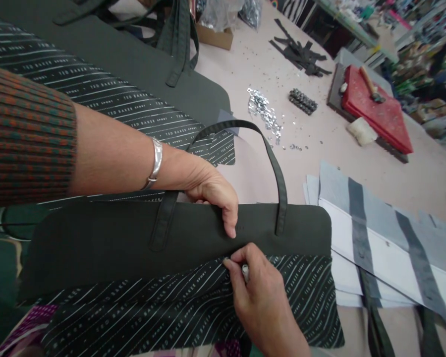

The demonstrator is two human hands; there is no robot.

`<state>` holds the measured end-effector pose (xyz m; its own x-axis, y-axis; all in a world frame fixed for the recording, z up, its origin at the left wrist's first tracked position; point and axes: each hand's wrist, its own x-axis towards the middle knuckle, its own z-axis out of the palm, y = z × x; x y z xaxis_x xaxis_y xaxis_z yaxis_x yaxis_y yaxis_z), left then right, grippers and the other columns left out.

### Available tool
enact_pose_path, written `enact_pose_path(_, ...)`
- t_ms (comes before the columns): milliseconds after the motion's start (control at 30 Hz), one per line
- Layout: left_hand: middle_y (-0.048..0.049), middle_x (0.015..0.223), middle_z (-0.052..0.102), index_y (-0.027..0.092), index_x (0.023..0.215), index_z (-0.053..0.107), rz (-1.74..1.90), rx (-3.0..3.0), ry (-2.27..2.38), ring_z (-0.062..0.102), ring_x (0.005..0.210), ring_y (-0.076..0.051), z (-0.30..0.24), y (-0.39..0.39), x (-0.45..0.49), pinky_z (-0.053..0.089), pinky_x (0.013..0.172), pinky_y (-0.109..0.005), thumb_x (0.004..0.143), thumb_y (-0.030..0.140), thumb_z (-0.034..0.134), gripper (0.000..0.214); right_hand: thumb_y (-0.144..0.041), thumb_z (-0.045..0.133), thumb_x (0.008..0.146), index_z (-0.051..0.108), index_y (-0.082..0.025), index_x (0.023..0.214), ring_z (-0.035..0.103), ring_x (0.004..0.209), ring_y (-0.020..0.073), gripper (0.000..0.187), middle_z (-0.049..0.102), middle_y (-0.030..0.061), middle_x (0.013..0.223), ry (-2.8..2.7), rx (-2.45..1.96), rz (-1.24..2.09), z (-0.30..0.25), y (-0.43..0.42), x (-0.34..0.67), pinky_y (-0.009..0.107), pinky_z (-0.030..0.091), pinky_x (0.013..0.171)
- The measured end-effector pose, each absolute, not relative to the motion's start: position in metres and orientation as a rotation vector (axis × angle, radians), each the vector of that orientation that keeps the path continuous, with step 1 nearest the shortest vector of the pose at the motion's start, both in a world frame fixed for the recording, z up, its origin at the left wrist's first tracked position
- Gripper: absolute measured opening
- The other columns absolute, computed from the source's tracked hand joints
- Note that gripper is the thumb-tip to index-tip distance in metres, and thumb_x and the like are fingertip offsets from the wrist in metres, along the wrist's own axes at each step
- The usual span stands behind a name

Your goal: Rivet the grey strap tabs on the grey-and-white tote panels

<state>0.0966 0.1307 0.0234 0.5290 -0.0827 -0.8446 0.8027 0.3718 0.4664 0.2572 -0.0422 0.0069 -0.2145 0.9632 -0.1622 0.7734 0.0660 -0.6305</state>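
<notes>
A dark grey bag panel [96, 238] with a strap handle [280, 183] lies across the near edge of the table. My left hand [219, 193] reaches through the handle loop and grips the panel's upper edge, thumb on the front and other fingers hidden behind. Just below it, my right hand [258, 287] pinches the edge of the black, white-striped lettered lining [308, 292] where it meets the panel. A small whitish, rounded end [245, 271] pokes out between the right fingers; its kind cannot be made out.
More panels with striped lining [126, 94] lie stacked at upper left. Loose silver metal pieces [263, 111], a dark cluster of small parts [303, 101] and black strips [301, 52] are at the back. A hammer [371, 84] rests on a red block [375, 109]. Grey-white panels [386, 238] lie at right.
</notes>
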Motion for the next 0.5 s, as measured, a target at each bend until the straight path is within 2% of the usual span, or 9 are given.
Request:
enact_pose_path(133,-0.0015,0.044,0.045,0.015,0.054,0.056,-0.653,1.001,0.761,0.031,0.037,-0.009,0.019,0.129,0.095,0.022,0.038,-0.021,0.069,0.028,0.065,0.022,-0.021,0.048,0.094,0.047,-0.025,0.081,0.06,0.059,0.0163,0.014,0.058,-0.0007,0.074,-2.074,-1.755,0.785,0.003,-0.044,0.255,0.028,0.039,0.056)
enact_pose_path(200,-0.0012,0.045,0.047,0.015,0.057,0.058,-0.662,0.987,0.738,0.032,0.037,-0.01,0.016,0.131,0.095,0.021,0.036,-0.02,0.065,0.028,0.068,0.018,-0.022,0.05,0.094,0.047,-0.025,0.079,0.059,0.057,0.0161,0.015,0.057,-0.0017,0.07,-2.046,-1.772,0.773,0.001,-0.043,0.253,0.028,0.038,0.054)
enact_pose_path(300,-0.0039,0.056,0.061,0.015,0.067,0.066,-0.662,0.966,0.724,0.048,0.044,-0.014,0.012,0.132,0.095,0.038,0.04,-0.023,0.06,0.027,0.073,0.016,-0.021,0.055,0.092,0.048,-0.024,0.078,0.059,0.056,0.0156,0.016,0.058,-0.0027,0.067,-1.963,-1.823,0.76,0.0,-0.043,0.251,0.027,0.039,0.055)
enact_pose_path(367,-0.0059,0.066,0.069,0.016,0.072,0.07,-0.621,0.95,0.723,0.06,0.056,-0.019,0.015,0.131,0.094,0.051,0.052,-0.028,0.056,0.025,0.075,0.02,-0.019,0.061,0.088,0.051,-0.023,0.077,0.061,0.06,0.0151,0.015,0.06,-0.0026,0.068,-1.894,-1.862,0.806,0.002,-0.043,0.249,0.025,0.041,0.058)
enact_pose_path(433,-0.0064,0.074,0.074,0.018,0.076,0.072,-0.574,0.979,0.715,0.067,0.066,-0.023,0.021,0.128,0.088,0.055,0.064,-0.031,0.051,0.024,0.074,0.026,-0.015,0.069,0.081,0.057,-0.022,0.076,0.062,0.063,0.0142,0.014,0.063,-0.0031,0.069,-1.832,-1.886,0.924,0.007,-0.042,0.25,0.023,0.042,0.058)
enact_pose_path(500,-0.0058,0.082,0.076,0.019,0.083,0.073,-0.55,1.145,0.73,0.07,0.074,-0.025,0.028,0.122,0.074,0.057,0.068,-0.033,0.053,0.025,0.073,0.031,-0.012,0.073,0.075,0.064,-0.022,0.076,0.062,0.061,0.0127,0.014,0.065,-0.004,0.067,-1.792,-1.887,1.045,0.017,-0.039,0.259,0.02,0.04,0.054)
